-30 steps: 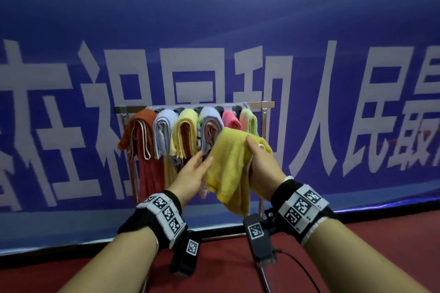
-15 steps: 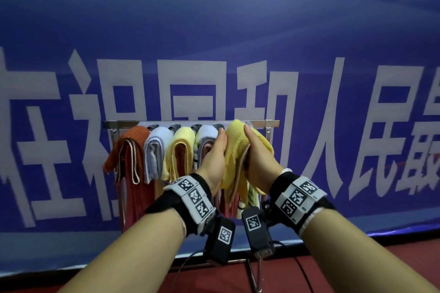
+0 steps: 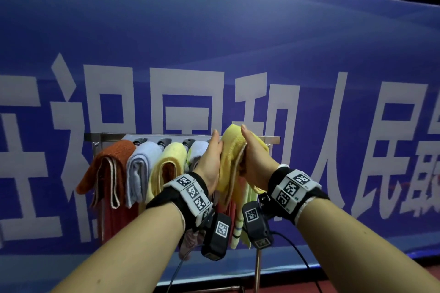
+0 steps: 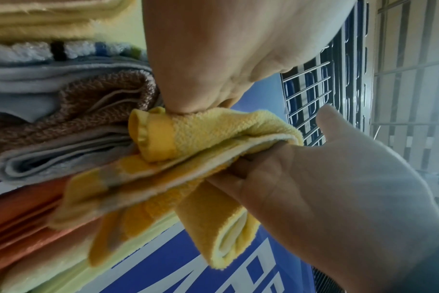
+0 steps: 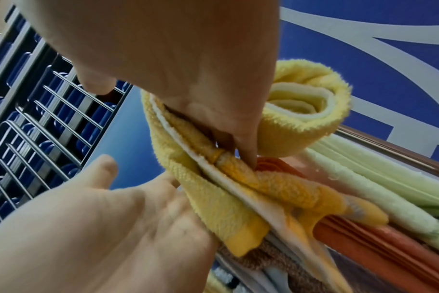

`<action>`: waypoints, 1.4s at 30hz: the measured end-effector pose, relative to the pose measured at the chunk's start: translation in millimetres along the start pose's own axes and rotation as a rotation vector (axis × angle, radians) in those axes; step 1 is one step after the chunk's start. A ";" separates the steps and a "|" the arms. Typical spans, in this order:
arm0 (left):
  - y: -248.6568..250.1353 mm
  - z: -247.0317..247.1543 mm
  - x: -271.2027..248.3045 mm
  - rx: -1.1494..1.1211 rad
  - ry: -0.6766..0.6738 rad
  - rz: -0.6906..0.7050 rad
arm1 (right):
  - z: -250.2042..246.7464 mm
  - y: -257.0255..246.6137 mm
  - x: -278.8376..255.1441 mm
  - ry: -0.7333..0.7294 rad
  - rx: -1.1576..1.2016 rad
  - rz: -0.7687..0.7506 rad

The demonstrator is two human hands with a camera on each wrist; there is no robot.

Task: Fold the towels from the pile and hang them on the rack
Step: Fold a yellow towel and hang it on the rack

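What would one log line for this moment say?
step: hang towel on rack | left hand: flat against towel | right hand: pinches towel | status: not yet released

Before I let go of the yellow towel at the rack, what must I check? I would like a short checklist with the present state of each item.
1. Folded yellow terry towel is in layers: ok, the left wrist view shows them.
2. Hold: ok, right hand pinches it, left hand presses flat on its other side.
3. Towel seated on the metal rack: cannot tell, the hands hide it.
4. Free place for it: cannot tell, pale green towel and coral towel crowd close.
5. Rust-orange towel and grey-blue towel hang on the rack, apart from the hands: ok.
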State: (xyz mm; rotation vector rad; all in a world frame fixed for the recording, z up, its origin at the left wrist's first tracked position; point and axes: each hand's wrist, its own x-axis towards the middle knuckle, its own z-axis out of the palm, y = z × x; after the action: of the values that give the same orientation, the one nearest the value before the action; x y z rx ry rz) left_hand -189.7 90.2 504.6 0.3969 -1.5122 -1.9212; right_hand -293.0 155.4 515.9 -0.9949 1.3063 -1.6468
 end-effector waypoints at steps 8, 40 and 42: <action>-25.1 0.5 22.1 -0.040 0.078 -0.077 | -15.8 13.8 19.2 0.011 0.016 -0.061; -55.4 -46.6 39.8 -0.131 0.120 -0.039 | 31.4 25.6 42.5 0.045 -0.162 0.136; -57.6 -50.0 41.9 -0.120 0.130 -0.040 | 32.7 23.5 44.9 0.029 -0.184 0.160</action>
State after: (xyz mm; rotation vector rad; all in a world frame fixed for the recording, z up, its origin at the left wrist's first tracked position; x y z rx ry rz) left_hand -208.4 32.5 442.3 0.4912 -1.3077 -1.9656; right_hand -277.2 98.7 502.7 -0.9492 1.5379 -1.4450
